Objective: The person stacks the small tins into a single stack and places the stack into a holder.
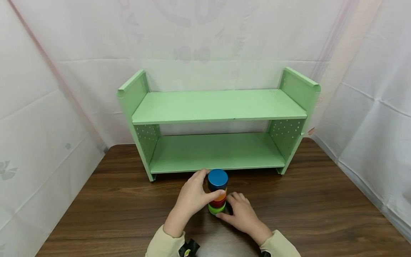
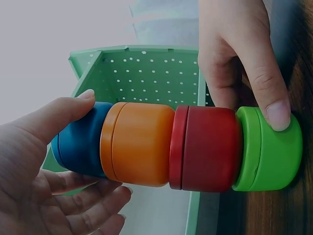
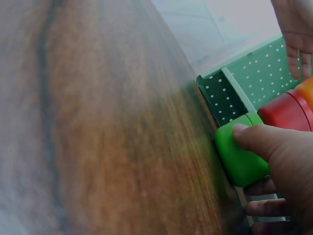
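Note:
Four small lidded jars stand in one upright stack on the table in the head view. On top is the blue jar point(image 1: 218, 177), above the orange jar point(image 2: 142, 144), the red jar point(image 2: 210, 149) and, lowest, the green jar point(image 2: 271, 159). My left hand point(image 1: 191, 195) grips the blue jar from the left, thumb on one side and fingers round the other. Down at the base, my right hand point(image 1: 243, 214) holds the green jar between thumb and fingers. The right wrist view shows the right thumb lying on the green jar, with the blue jar out of frame.
Just behind the stack stands a green two-tier shelf point(image 1: 218, 107) with perforated side panels. It rests on the dark wooden table point(image 1: 128, 210). White printed cloth point(image 1: 205, 43) hangs behind and along both sides.

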